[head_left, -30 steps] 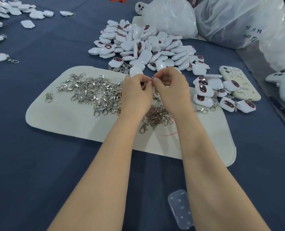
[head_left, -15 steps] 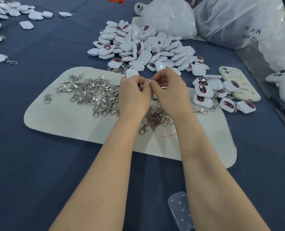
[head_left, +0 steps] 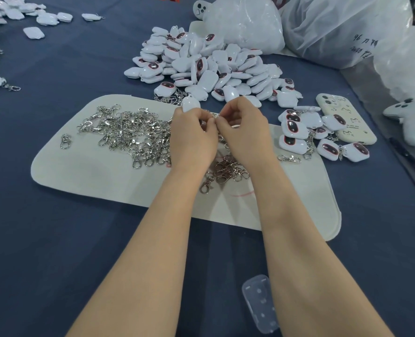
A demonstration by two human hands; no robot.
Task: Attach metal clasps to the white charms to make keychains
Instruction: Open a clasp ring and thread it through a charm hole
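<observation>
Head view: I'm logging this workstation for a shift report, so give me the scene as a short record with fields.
surface: white mat on a dark blue cloth
left hand: grips a white charm
right hand: pinches a metal clasp, fingertips meeting the left hand's
loose clasps: heaped on the mat, left of the hands
charm pile: beyond the mat
finished keychains: right of the hands, beside a phone
</observation>
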